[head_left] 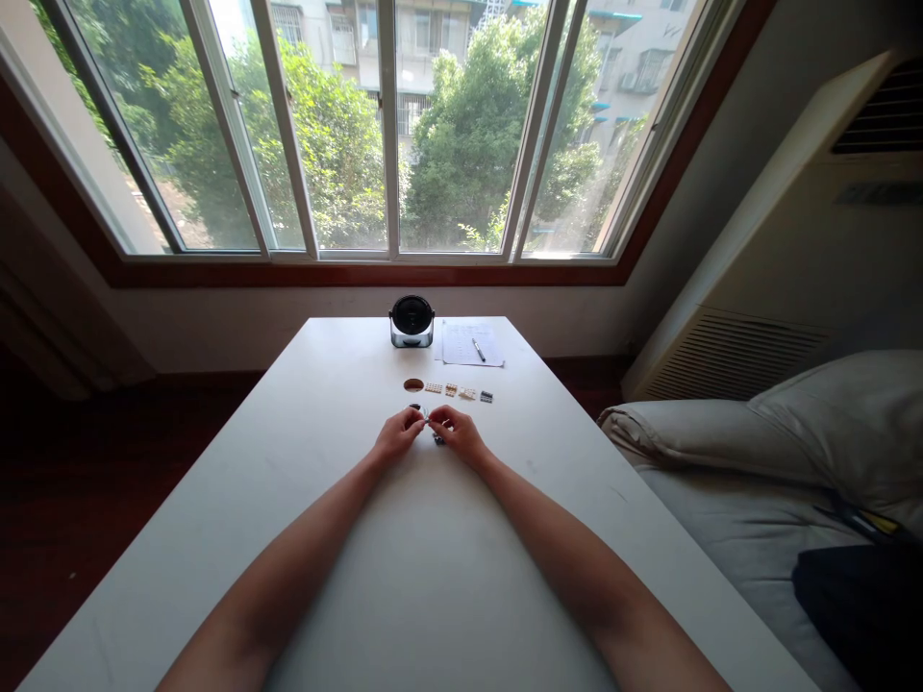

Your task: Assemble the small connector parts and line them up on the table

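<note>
My left hand and my right hand meet over the middle of the white table. Fingertips of both are pinched on a small pale, thin piece, too small to name. Beside the left fingertips lies a small black item. Some small dark pieces show just under the right hand, partly covered by it. Beyond the hands runs a row of small tan and whitish pieces, ending at the right in a dark grey piece.
A brown round spot, a dish or a hole, is left of the row. Behind stand a round black device like a small fan, and paper sheets with a pen. A grey sofa borders the table's right.
</note>
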{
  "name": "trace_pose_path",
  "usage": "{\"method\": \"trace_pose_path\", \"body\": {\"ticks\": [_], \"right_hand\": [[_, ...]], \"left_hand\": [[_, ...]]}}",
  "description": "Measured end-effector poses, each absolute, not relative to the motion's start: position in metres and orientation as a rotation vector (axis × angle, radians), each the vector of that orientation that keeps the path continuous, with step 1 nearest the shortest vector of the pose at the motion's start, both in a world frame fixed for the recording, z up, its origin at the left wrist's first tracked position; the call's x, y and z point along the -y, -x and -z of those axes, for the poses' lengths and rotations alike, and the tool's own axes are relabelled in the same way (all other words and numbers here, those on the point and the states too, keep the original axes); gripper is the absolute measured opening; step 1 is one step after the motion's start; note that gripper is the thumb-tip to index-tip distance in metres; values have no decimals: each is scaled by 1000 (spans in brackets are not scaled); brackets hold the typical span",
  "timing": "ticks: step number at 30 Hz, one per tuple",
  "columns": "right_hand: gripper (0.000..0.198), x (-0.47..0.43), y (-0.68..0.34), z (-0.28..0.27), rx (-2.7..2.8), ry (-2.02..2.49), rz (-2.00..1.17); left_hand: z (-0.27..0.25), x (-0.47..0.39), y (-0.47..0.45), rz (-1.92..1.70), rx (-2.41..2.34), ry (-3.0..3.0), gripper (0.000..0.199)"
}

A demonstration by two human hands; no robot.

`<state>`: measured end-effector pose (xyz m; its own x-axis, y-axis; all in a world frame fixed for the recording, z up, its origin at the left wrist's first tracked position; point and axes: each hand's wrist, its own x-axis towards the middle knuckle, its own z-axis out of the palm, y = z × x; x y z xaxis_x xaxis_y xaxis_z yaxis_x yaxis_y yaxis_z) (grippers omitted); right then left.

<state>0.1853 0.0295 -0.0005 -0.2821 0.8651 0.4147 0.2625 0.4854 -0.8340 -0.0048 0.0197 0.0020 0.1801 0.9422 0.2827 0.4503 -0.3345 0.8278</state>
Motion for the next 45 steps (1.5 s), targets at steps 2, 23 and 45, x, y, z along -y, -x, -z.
{"method": "trace_pose_path", "body": {"ticks": [2, 23, 45], "right_hand": [[19, -29, -185, 1, 1814, 966, -772], [16, -27, -183, 2, 1848, 993, -715], [10, -26, -185, 2, 1916, 1029, -618]], "left_hand": [[-1, -20, 5, -1091, -1303, -1882, 21], [-5, -15, 6, -1111, -1316, -1919, 29], [-7, -13, 4, -1158, -1262, -1898, 22]]}}
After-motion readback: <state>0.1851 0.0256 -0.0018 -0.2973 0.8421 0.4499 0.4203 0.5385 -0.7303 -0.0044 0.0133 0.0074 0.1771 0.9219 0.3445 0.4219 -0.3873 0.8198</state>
